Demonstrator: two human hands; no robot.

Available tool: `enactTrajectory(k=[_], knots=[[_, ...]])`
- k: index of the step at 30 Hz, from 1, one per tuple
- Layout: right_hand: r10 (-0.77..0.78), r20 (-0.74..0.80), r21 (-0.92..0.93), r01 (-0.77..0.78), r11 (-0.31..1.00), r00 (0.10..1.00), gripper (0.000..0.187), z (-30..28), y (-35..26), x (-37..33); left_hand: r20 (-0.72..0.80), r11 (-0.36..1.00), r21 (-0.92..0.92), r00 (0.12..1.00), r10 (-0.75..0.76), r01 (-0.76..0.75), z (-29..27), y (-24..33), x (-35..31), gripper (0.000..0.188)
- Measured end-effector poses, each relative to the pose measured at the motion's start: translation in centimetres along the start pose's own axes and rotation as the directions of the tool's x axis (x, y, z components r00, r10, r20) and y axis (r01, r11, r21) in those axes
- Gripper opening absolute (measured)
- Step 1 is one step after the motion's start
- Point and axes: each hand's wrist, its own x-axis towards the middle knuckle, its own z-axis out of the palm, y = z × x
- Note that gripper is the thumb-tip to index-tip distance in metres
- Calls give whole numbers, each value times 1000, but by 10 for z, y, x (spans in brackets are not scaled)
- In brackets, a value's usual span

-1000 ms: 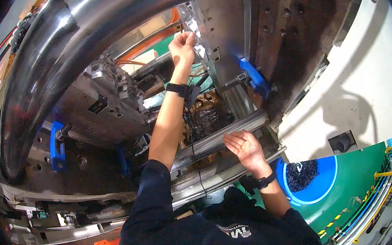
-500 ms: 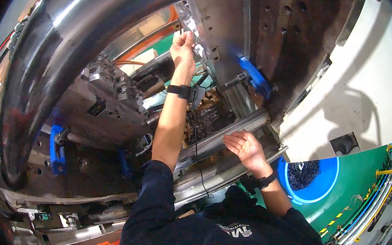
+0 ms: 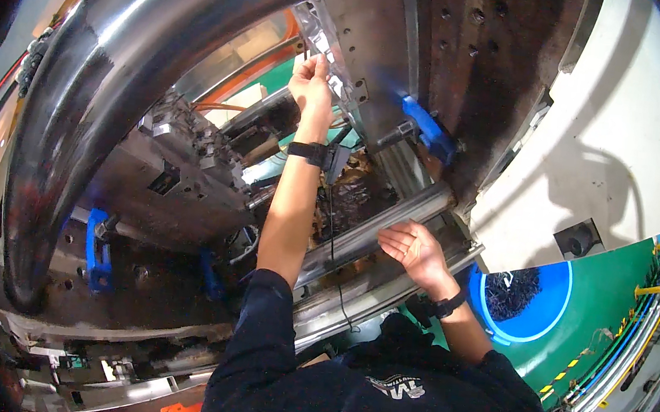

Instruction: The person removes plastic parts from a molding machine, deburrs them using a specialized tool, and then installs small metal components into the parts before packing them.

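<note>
My left hand [image 3: 311, 83] is raised far into the gap of a large metal mould, close to the right mould half's metal face [image 3: 349, 23]. Its fingertips are pinched together; a small light and dark thing shows at them, too small to name. A dark strap with a small box [image 3: 323, 157] is round that wrist, and a thin black cable [image 3: 333, 230] hangs from it. My right hand [image 3: 414, 251] is held palm up with fingers stretched out and slightly cupped, just above a thick steel bar [image 3: 367, 234]. Nothing shows in its palm.
A thick shiny metal column [image 3: 115, 31] curves across the upper left. Blue clamps [image 3: 432, 132] are bolted at both mould halves. A blue tub [image 3: 540, 308] holding dark pieces stands on the green floor, right of me, under a white machine panel [image 3: 594, 137]. Pipes and hoses [image 3: 610, 372] run farther right.
Both hands keep nearly the same pose. The left hand and forearm have shifted very slightly right in the picture, and the whole view has moved a little.
</note>
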Motion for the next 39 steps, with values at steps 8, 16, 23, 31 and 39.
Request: enactTrajectory(k=[8,16,23,31,39], knots=[[1,-40,-6,-1,1000,999,39,1,-2,-10,-63,983,81,984,169,-164,6,2,-9,17],[11,-64,-39,-13,999,998,42,-4,0,-15,93,944,196,963,252,-266,1,7,-26,33],[75,-27,-34,-76,997,997,39,0,18,-20,289,808,539,953,89,-239,-13,43,-42,50],[207,24,-164,-201,966,978,37,28,54,-56,324,753,514,906,274,-411,-92,98,-228,12],[794,93,-795,-436,423,601,37,28,156,-100,101,599,778,979,179,-190,-224,208,-472,11]])
